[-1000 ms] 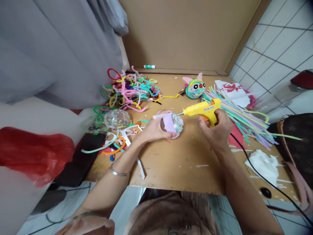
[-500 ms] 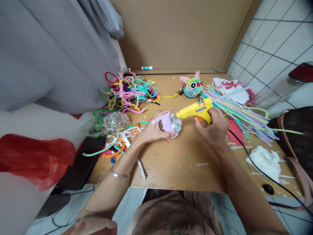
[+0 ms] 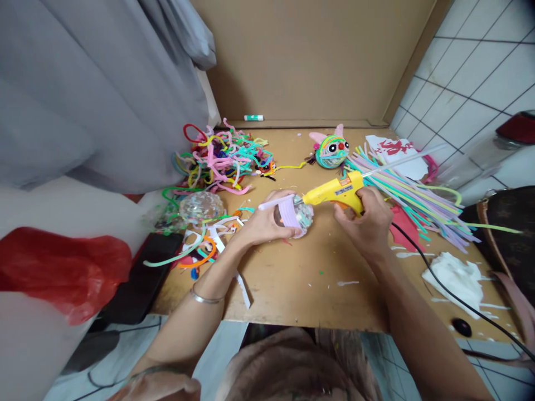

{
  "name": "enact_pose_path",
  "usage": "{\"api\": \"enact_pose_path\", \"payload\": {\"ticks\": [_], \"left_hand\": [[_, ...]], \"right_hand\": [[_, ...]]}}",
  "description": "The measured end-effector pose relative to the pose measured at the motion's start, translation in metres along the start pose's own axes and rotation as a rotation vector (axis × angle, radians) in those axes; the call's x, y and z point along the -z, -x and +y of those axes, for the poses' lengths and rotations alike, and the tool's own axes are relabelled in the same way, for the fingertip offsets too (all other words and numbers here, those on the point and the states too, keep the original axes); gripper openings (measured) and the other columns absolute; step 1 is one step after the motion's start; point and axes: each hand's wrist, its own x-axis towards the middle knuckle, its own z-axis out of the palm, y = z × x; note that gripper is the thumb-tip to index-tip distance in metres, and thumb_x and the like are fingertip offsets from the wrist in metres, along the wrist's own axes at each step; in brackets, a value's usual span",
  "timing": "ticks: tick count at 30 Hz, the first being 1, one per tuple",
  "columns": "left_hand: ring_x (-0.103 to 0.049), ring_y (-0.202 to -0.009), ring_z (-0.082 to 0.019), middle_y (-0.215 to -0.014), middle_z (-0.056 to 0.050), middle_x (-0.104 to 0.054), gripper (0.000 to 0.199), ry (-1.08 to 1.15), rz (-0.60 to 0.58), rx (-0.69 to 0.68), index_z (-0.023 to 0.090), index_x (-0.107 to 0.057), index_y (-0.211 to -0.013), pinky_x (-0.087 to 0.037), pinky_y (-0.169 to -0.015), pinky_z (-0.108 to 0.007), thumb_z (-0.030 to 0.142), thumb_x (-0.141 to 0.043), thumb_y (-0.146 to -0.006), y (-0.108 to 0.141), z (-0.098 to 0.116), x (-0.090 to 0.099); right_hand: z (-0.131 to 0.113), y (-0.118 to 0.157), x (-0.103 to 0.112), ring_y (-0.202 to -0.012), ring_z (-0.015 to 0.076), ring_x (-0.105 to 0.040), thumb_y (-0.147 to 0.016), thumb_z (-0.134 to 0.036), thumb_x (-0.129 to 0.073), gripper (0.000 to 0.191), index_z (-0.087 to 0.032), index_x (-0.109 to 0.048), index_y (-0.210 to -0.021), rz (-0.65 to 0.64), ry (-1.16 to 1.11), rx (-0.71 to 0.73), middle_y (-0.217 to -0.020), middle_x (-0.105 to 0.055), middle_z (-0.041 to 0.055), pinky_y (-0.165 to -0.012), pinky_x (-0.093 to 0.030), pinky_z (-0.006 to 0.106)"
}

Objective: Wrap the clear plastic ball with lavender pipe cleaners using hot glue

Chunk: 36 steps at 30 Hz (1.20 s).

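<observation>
My left hand [image 3: 264, 224] is wrapped round a clear ball [image 3: 306, 216] that has rows of lilac pipe cleaner [image 3: 286, 214] on its left side. A yellow glue gun [image 3: 334, 190] is in my right hand [image 3: 368, 217], whose fingers curl round the handle near the trigger. The gun's metal nozzle points left and meets the ball beside the lilac rows; whether it touches cannot be made out. A clear glue stick sticks out of the gun's back end. Behind stands a finished-looking ball figure [image 3: 333, 151] with pink ears, eyes and a red nose.
Tangled pipe cleaners [image 3: 221, 159] lie at the back left, near another clear ball [image 3: 201, 207]. Straight pipe cleaners [image 3: 418, 195] fan out at the right. Crumpled white tissue [image 3: 455, 281], a black cable [image 3: 434, 273] and a bag [image 3: 507, 234] are at the right edge.
The whole view has shifted slightly. Both hands keep their hold, and the nozzle stays at nearly the same spot on the ball.
</observation>
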Motion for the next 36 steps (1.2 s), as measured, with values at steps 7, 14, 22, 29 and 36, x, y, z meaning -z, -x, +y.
{"api": "enact_pose_path", "payload": {"ticks": [7, 14, 22, 29, 36], "left_hand": [[-0.049, -0.131, -0.032, -0.139, -0.012, -0.053, 0.077, -0.011, -0.005, 0.000, 0.018, -0.053, -0.129, -0.037, -0.113, -0.051, 0.028, -0.081, -0.058, -0.0004, 0.0000, 0.0003], [-0.049, -0.131, -0.032, -0.137, -0.013, -0.052, 0.076, 0.007, -0.010, -0.003, 0.016, -0.053, -0.129, -0.035, -0.115, -0.051, 0.031, -0.080, -0.059, -0.0002, -0.0015, 0.0001], [-0.049, -0.130, -0.032, -0.136, -0.014, -0.054, 0.077, 0.013, -0.002, -0.015, 0.015, -0.053, -0.128, -0.035, -0.114, -0.050, 0.031, -0.081, -0.058, -0.0006, -0.0036, -0.0007], [-0.048, -0.131, -0.032, -0.136, -0.014, -0.053, 0.075, 0.028, -0.008, -0.017, 0.016, -0.054, -0.127, -0.034, -0.115, -0.051, 0.029, -0.080, -0.058, -0.0010, -0.0028, -0.0003], [-0.048, -0.131, -0.031, -0.136, -0.016, -0.052, 0.076, 0.029, -0.003, -0.043, 0.015, -0.052, -0.129, -0.035, -0.114, -0.051, 0.035, -0.080, -0.060, 0.0001, -0.0048, -0.0013]], "right_hand": [[-0.0002, -0.0012, 0.0008, -0.075, 0.0214, -0.060, -0.076, -0.032, -0.061, 0.018, -0.024, -0.050, -0.088, 0.022, -0.023, 0.031, -0.081, -0.062, 0.0043, -0.063, -0.047, 0.033], [-0.0004, -0.0015, 0.0012, -0.075, 0.0216, -0.060, -0.077, -0.031, -0.062, 0.018, -0.024, -0.050, -0.089, 0.020, -0.030, 0.039, -0.080, -0.062, 0.0043, -0.062, -0.047, 0.033], [0.0012, -0.0020, 0.0017, -0.072, 0.0201, -0.060, -0.075, -0.028, -0.063, 0.019, -0.023, -0.050, -0.087, 0.036, -0.015, 0.070, -0.079, -0.063, 0.0033, -0.060, -0.046, 0.031], [0.0014, -0.0021, 0.0012, -0.071, 0.0200, -0.060, -0.075, -0.026, -0.064, 0.020, -0.023, -0.050, -0.088, 0.083, -0.017, 0.117, -0.077, -0.063, 0.0033, -0.057, -0.045, 0.031], [-0.0001, -0.0026, 0.0014, -0.071, 0.0202, -0.061, -0.075, -0.023, -0.063, 0.018, -0.022, -0.051, -0.088, 0.100, -0.019, 0.132, -0.077, -0.063, 0.0038, -0.057, -0.045, 0.030]]}}
